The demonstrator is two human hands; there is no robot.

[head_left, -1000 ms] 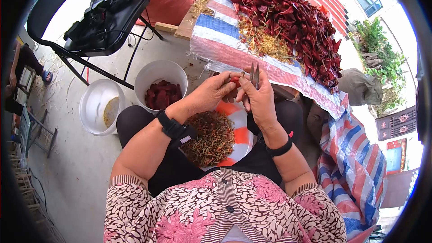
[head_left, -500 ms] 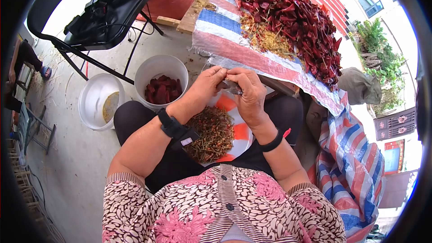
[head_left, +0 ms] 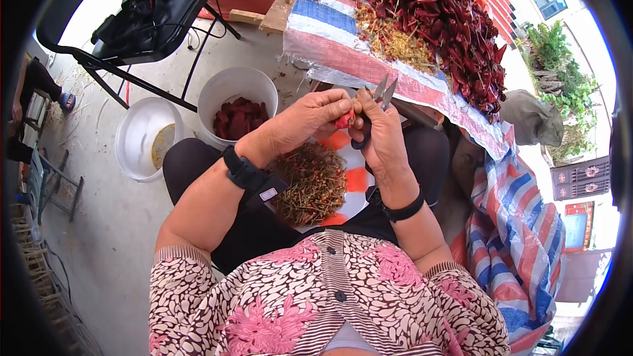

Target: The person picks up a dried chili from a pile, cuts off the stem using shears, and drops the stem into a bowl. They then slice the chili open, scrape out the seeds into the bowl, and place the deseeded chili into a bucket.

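pinching a red chili (head_left: 344, 120) in the left hand (head_left: 310, 115), fingertips clamped together on it, above the lap and just over the far rim of an orange-and-white plate (head_left: 353, 181). gripping scissors (head_left: 381, 92) in the right hand (head_left: 379, 138), fingers curled shut through the dark handles, blades pointing up and slightly apart, just beside the chili. both hands touching at the fingertips. on the plate, a heap of stems (head_left: 310, 181). on the floor to the left, a white bucket (head_left: 237, 86) holding cut red pieces, and beside it a second bucket (head_left: 142, 138) with something yellowish at the bottom. ahead, a bench under a striped tarp (head_left: 330, 33), carrying a pile of dried chilies (head_left: 448, 20) and loose seeds (head_left: 395, 43).
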